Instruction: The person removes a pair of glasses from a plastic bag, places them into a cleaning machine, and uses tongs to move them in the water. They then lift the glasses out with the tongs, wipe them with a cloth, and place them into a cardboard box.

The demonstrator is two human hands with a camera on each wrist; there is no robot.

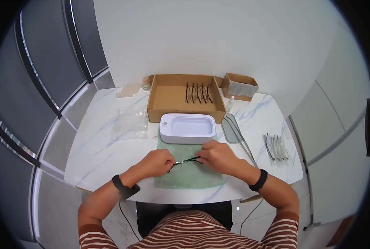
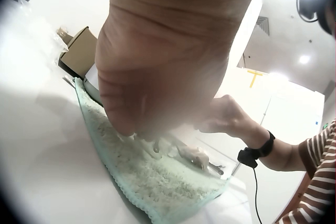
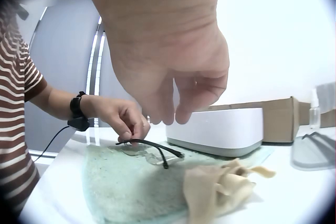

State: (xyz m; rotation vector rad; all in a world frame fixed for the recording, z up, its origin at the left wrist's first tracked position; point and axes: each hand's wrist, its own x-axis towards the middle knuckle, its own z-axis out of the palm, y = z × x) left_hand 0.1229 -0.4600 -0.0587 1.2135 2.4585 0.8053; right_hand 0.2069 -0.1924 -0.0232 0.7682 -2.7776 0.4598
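Note:
A pair of dark-armed glasses (image 1: 187,160) is in my left hand (image 1: 156,163), which pinches it at the lens end above the green towel (image 1: 189,180). In the right wrist view, both dark arms (image 3: 163,153) of the glasses point away from the left hand (image 3: 123,118). My right hand (image 1: 219,157) hovers beside the arm tips; its fingers (image 3: 184,113) bend downward, with nothing visible between them and a gap to the glasses. A crumpled beige cloth (image 3: 223,184) lies on the towel below it. In the left wrist view, my left hand (image 2: 157,71) hides most of its own grip.
A white oblong basin (image 1: 188,135) stands behind the towel. Beyond it, a cardboard box (image 1: 168,93) holds several glasses. Clear plastic bags (image 1: 131,122) lie left; a grey tray (image 1: 231,130), small bottle (image 1: 230,102), smaller box (image 1: 239,93) and more glasses (image 1: 277,147) are right.

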